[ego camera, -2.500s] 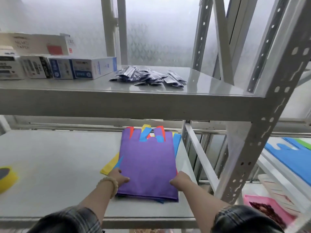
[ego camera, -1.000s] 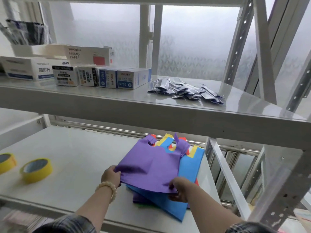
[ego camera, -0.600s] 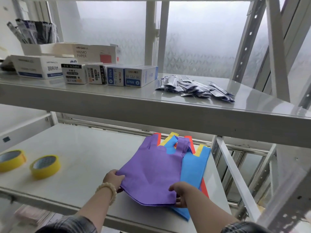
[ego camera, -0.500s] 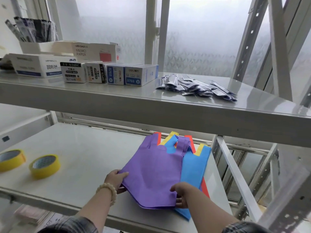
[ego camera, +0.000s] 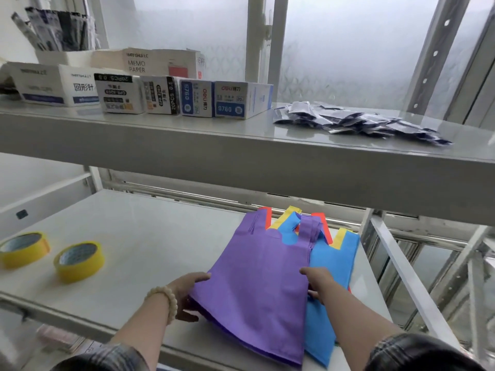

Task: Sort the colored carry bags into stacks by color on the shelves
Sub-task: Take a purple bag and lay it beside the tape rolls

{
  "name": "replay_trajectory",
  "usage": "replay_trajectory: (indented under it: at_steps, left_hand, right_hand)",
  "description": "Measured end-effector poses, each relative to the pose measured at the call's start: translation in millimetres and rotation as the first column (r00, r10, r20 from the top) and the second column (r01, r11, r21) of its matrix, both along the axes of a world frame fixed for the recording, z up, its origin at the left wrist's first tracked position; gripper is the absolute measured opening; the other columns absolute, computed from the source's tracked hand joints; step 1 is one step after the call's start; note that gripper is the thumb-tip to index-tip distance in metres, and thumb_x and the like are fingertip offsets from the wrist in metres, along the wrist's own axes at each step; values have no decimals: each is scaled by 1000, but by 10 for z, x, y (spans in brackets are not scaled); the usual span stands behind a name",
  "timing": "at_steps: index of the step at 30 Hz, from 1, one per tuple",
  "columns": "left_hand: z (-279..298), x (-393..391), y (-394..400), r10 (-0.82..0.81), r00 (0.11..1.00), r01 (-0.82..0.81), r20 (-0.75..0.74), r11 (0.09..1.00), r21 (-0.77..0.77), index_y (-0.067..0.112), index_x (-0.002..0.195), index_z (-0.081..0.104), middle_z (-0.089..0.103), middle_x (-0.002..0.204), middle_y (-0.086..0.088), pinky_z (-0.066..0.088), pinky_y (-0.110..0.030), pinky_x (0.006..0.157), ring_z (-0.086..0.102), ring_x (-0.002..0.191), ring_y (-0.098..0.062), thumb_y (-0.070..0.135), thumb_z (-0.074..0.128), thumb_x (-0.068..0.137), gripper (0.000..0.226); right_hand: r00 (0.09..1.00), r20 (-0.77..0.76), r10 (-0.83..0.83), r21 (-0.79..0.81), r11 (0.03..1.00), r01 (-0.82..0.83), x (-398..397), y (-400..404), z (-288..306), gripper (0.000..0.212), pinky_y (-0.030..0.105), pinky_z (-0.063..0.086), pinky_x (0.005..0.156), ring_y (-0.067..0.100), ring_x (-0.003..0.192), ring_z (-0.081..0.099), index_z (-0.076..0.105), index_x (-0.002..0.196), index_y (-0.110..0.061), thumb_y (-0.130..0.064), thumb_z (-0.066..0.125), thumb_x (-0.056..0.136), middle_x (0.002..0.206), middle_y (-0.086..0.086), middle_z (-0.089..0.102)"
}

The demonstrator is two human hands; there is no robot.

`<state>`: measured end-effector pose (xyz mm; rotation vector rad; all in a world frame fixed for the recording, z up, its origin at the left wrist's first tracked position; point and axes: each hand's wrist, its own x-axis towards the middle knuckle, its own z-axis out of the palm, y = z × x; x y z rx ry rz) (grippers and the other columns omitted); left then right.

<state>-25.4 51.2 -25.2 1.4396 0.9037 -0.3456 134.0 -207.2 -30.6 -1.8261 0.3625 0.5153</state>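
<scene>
On the upper shelf [ego camera: 241, 145], your boxes [ego camera: 198, 99] read "MEMO PAPER", "20PCS" and "S780". Your left hand [ego camera: 186, 291] and right hand [ego camera: 317, 283] pinch the purple bag [ego camera: 257, 285] atop the blue bag [ego camera: 332, 266] on the lower shelf [ego camera: 139, 253]. It has slid nearer you since half a second ago.

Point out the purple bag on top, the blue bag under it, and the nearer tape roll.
purple bag [ego camera: 257, 285]: head view, middle of its flat top face.
blue bag [ego camera: 334, 263]: head view, exposed panel right of the purple one.
nearer yellow tape roll [ego camera: 80, 266]: head view, its yellow outer wall.
</scene>
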Motion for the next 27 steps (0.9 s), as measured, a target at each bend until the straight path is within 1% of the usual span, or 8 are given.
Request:
replay_trajectory:
  at_steps: [3,6,9,13,15,18,21,27]
  left_hand:
    - [-69,145,66,3,999,-2,48,1000,-26,6,115,60,64,103,-8,53,-41,85,63,91,-28,37,66,81,46]
    - [-131,286,-13,-92,995,73,47,949,307,1,124,56,57,126,-10,39,-29,98,54,116,-24,30,62,87,47]
    - [-115,376,-59,-276,960,268,-46,860,434,5,115,63,63,108,-5,43,-23,82,58,96,-20,26,65,83,38]
    - [-111,339,-118,-369,913,396,-176,903,163,8,80,60,64,63,-6,54,-25,56,65,56,-19,11,59,81,3]
    - [-150,318,-125,-358,918,378,-170,920,105,8,75,57,62,56,-3,51,-19,46,60,45,-14,12,53,87,13]
    - [-160,278,-180,-286,958,288,-37,949,129,8,98,61,66,90,-7,55,-27,72,64,76,-22,23,66,82,23]
    - [-347,265,-146,-343,929,269,140,884,383,15,119,56,65,117,-2,44,-36,103,61,107,-21,32,78,55,70]
    - [-273,38,-137,-390,880,210,271,832,514,16,139,37,49,134,5,28,-25,111,45,124,-13,25,77,61,88]
  right_hand:
    - [998,66,6,-35,999,-4,134,45,-80,32,32,43,68,26,76,50,51,118,4,-3,57,87,89,12,50]
    - [996,86,22,-72,997,-16,167,97,-105,27,31,43,73,28,86,51,54,110,2,-6,60,85,101,13,52]
    - [996,91,20,-55,998,-15,207,139,-93,21,29,40,75,25,89,49,53,108,-3,-7,60,88,102,13,53]
    - [995,93,38,-61,998,-33,265,152,-139,33,34,46,75,24,85,55,58,115,6,-10,61,86,95,16,58]
    - [994,96,45,-79,996,-37,274,158,-150,27,33,45,74,24,83,54,59,109,4,-12,61,87,93,13,56]
    - [993,96,67,-79,995,-60,303,162,-168,26,26,46,70,23,85,56,61,107,-3,-16,63,85,97,10,59]
    - [990,93,106,-16,994,-105,330,178,-161,38,40,55,86,30,97,65,59,117,-4,-9,65,80,112,13,65]
    - [965,89,246,133,958,-256,210,183,39,48,47,51,91,29,91,61,48,121,-26,5,54,85,97,3,63]
